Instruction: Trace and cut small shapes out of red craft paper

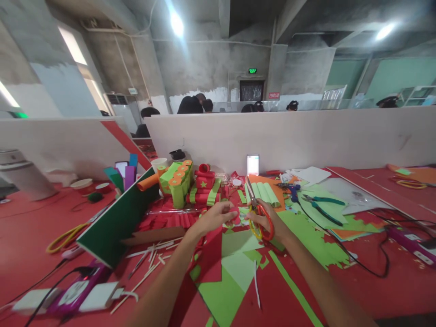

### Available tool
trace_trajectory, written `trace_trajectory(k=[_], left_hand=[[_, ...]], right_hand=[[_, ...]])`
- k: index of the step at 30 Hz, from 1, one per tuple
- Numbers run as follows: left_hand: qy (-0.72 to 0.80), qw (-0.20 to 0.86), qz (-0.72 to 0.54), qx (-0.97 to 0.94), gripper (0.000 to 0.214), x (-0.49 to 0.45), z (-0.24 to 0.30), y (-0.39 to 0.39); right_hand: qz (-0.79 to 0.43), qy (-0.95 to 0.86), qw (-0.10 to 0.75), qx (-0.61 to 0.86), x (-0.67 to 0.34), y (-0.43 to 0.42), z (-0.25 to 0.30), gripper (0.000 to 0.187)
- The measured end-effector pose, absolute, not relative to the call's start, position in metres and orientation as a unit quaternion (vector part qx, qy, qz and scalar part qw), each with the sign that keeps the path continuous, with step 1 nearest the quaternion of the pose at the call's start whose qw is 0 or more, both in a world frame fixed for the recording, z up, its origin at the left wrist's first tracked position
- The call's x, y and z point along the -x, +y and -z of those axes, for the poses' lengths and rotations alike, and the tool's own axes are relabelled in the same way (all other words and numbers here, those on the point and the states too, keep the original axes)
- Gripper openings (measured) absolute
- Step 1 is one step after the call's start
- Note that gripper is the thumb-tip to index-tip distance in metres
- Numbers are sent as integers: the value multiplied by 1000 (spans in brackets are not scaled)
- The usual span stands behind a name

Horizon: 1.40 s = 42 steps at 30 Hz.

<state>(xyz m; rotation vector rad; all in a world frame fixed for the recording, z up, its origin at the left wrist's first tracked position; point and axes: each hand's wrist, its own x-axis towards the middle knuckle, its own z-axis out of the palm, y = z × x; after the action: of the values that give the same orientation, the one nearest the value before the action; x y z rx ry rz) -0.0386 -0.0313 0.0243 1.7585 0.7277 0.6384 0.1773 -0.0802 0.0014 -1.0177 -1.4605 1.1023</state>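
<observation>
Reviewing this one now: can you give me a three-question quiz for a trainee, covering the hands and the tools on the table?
1. Multiple choice: what does the right hand hold?
A) a phone
B) scissors
C) a white cup

2. True or false: in the picture, the teal-handled pliers lie to the right of the blue glue gun.

3. Fill in: the left hand has a small piece at its fingertips, coloured ____.

Key: 1 B; 2 true; 3 red.

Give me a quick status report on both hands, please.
Right hand: gripping scissors. Left hand: apparently pinching small red piece. Cut green paper lies underneath.
</observation>
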Motion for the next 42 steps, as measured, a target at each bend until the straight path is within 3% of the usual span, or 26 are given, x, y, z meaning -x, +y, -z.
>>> trace_trajectory(k=[19,27,31,42], left_hand=[[301,540,-380,-688,39,3,3,-39],[340,521,-510,-595,38,6,-1,-32],[333,539,-537,-557,36,3,1,-33],[349,501,-579,-540,33,4,0,-35]], right_hand=[[-398,-564,575,440,-170,-76,2,40],[-477,-585,521,399,-167,-80,12,44],[-449,-632,469,423,-164,-88,10,46],[-380,-680,440,446,-155,-95,2,40]])
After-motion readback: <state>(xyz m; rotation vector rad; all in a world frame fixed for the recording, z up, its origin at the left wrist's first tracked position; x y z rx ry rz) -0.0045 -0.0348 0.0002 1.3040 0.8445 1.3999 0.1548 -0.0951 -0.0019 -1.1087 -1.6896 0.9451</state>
